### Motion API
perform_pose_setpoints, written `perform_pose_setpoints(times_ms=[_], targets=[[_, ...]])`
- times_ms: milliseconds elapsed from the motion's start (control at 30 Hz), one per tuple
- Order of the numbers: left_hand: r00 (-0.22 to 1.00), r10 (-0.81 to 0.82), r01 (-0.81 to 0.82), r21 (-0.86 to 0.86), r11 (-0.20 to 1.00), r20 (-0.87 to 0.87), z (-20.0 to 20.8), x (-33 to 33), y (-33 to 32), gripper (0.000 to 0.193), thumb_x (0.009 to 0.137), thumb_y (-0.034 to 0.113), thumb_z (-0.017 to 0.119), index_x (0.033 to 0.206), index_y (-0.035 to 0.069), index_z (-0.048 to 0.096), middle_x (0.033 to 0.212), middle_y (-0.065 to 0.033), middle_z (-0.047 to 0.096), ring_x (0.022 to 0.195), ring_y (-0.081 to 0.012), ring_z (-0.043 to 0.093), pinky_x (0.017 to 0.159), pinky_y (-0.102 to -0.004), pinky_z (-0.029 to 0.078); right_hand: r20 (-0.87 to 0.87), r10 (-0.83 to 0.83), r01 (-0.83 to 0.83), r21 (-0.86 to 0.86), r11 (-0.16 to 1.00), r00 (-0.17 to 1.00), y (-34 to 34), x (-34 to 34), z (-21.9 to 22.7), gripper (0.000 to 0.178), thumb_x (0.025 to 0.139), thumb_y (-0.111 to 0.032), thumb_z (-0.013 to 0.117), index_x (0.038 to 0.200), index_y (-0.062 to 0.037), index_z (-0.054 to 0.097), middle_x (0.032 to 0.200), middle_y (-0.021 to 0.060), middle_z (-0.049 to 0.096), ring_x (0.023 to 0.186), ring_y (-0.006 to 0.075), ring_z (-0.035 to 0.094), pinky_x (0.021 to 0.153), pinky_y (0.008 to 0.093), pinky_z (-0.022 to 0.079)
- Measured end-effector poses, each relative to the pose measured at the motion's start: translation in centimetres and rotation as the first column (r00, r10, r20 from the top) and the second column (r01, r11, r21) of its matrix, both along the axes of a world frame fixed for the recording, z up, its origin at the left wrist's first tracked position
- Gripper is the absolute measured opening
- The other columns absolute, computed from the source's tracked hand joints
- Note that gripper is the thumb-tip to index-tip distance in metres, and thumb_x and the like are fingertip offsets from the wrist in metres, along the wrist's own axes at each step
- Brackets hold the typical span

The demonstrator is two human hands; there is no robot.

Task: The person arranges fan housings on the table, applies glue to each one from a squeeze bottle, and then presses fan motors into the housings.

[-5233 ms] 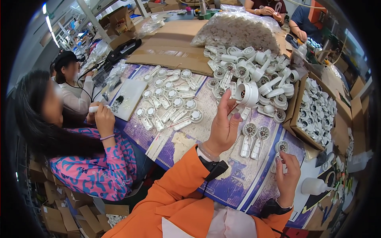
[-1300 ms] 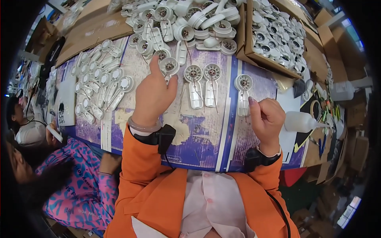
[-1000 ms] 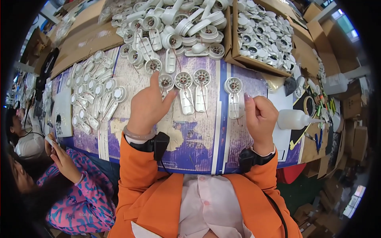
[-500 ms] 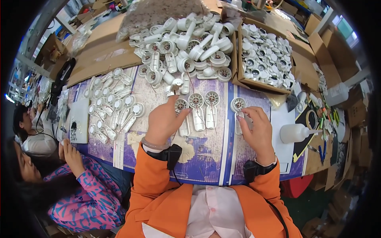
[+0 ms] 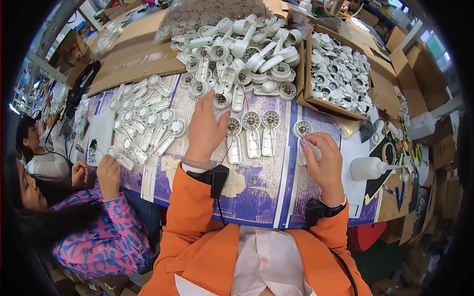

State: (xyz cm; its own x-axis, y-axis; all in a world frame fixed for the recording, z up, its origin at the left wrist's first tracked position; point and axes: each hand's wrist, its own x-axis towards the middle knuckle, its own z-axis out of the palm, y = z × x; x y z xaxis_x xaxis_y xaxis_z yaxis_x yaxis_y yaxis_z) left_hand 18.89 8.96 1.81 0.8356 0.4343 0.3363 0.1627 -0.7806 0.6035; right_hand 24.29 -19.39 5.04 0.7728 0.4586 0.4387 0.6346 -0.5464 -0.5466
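My left hand (image 5: 205, 129) reaches forward to the near edge of a heap of white handheld fan housings (image 5: 256, 56). Its fingers are stretched out with the thumb apart, and the fingertips are beside a round-headed housing (image 5: 222, 100). Three similar housings, with spoked round heads and thin red wires, lie in a row between my hands; the middle one (image 5: 252, 140) has its handle toward me. My right hand (image 5: 323, 160) has thumb and fingers closed about the handle of another housing (image 5: 302, 129), which lies on the table and is partly hidden by the hand.
Assembled housings with white discs (image 5: 152, 119) lie in rows at left. A cardboard box (image 5: 306, 98) of small white caps stands at far right. A white squeeze bottle (image 5: 368, 168) and tools are at right. On the left, a co-worker's hand (image 5: 108, 175) touches a white housing.
My left hand has moved forward to the heap, away from the row. My right hand stays at its housing. The co-worker's hand has come down onto a white housing at left.
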Motion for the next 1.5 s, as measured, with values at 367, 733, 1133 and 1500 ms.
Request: perform_pose_setpoints(times_ms=[367, 733, 1133, 1500], targets=[[0.997, -0.071, 0.071, 0.019, 0.997, -0.022, -1.2, 1.9, 1.2, 0.055, 0.08, 0.027, 0.065, 0.128, 0.007, 0.046, 0.117, -0.0199, 0.051, 0.102, -0.0362, 0.055, 0.083, -0.0395, 0.047, -0.018, 0.017, -0.017, -0.036, 0.999, 1.0, -0.1, 0.0, -0.5, 0.015, 0.078, -0.006, 0.066, 0.092, -0.0017, 0.063, 0.093, 0.011, 0.061, 0.084, 0.0263, 0.06, 0.074, 0.0312, 0.047], [0.991, 0.043, -0.043, -0.003, 0.999, -0.123, 1.2, 1.3, 0.5, 0.042, 0.08, 0.028, 0.067, 0.114, 0.008, 0.055, 0.102, -0.0112, 0.063, 0.088, -0.0272, 0.06, 0.074, -0.0348, 0.049, -0.161, -0.057, 0.045, -0.076, 0.996, 0.985, -0.2, -0.3, -0.9, 0.023, 0.078, -0.009, 0.066, 0.1, -0.0037, 0.062, 0.099, 0.0115, 0.061, 0.087, 0.0275, 0.06, 0.076, 0.0316, 0.048], [0.75, -0.659, 0.639, -0.194, 0.744, -0.055, 5.1, -1.0, -3.7, 0.04, 0.074, 0.013, 0.069, 0.112, 0.009, 0.061, 0.102, -0.006, 0.063, 0.085, -0.0195, 0.058, 0.069, -0.0295, 0.049, 0.358, 0.068, -0.089, 0.042, 0.995, 0.931, -0.3, -0.6, 3.1, 0.037, 0.077, -0.012, 0.068, 0.112, -0.004, 0.059, 0.114, 0.0117, 0.06, 0.102, 0.0259, 0.059, 0.092, 0.0337, 0.043], [0.577, -0.808, 0.71, -0.418, 0.567, -0.117, 4.4, -1.1, -5.4, 0.056, 0.071, 0.01, 0.073, 0.123, 0.006, 0.053, 0.111, -0.0073, 0.061, 0.096, -0.0169, 0.058, 0.074, -0.0287, 0.05, -0.028, 0.417, -0.411, -0.242, 0.879, 0.908, 0.4, -1.1, 0.2, 0.054, 0.067, -0.023, 0.075, 0.116, -0.0061, 0.057, 0.092, 0.0084, 0.061, 0.084, 0.0271, 0.058, 0.077, 0.0363, 0.046]])
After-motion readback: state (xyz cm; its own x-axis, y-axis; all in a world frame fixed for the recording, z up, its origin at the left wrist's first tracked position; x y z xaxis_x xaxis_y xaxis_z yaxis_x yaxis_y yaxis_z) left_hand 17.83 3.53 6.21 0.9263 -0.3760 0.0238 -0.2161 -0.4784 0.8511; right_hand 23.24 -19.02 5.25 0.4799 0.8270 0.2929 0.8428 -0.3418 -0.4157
